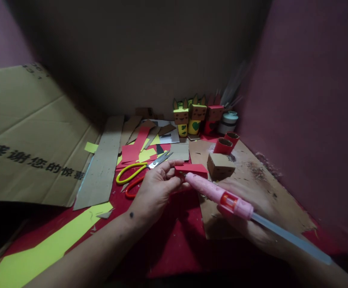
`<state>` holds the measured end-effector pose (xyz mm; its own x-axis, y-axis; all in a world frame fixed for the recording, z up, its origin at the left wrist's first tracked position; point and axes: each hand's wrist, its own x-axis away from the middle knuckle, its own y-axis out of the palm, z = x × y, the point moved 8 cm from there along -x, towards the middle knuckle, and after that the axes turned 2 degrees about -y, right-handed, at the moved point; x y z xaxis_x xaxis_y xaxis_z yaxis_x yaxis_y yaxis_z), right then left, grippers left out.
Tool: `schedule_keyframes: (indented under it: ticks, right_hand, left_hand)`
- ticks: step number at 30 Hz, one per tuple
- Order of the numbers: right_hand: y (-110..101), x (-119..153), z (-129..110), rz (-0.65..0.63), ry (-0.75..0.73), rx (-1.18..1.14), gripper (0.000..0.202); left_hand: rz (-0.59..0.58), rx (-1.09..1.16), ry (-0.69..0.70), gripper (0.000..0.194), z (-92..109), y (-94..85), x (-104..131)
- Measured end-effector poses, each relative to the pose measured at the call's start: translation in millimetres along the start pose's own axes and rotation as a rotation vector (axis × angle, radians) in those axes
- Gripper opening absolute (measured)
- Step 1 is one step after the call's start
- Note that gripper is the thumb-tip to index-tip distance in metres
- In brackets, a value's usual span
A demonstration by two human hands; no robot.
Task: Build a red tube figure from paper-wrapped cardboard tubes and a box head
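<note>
Pinches a folded red paper piece between thumb and fingers of the left hand, above the dark-red table, partly covered by the fingers. Grips a pink, barrel-shaped glue gun in the right hand, blurred and partly hidden behind the barrel. Points the nozzle toward the paper; cannot tell whether touching. Note metal-bladed scissors with yellow and red handles beside the left hand, partly obscured at the red loop.
</note>
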<state>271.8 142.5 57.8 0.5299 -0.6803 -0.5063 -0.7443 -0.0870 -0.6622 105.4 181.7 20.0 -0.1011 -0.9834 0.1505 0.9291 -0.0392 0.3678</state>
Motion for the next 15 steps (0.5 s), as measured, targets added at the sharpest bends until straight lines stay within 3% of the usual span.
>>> schedule_keyframes:
  ticks: [8,15]
  right_hand:
    - [2.8,-1.2,2.9,0.001,0.011,-0.081,0.017]
    - [5.8,1.9,12.7,-0.042,0.111,-0.111,0.014]
  left_hand:
    - [0.018,0.002,-0.029,0.036,0.4,2.7,2.1]
    - [0.039,0.014,-0.044,0.040,-2.1,-0.6,-0.8]
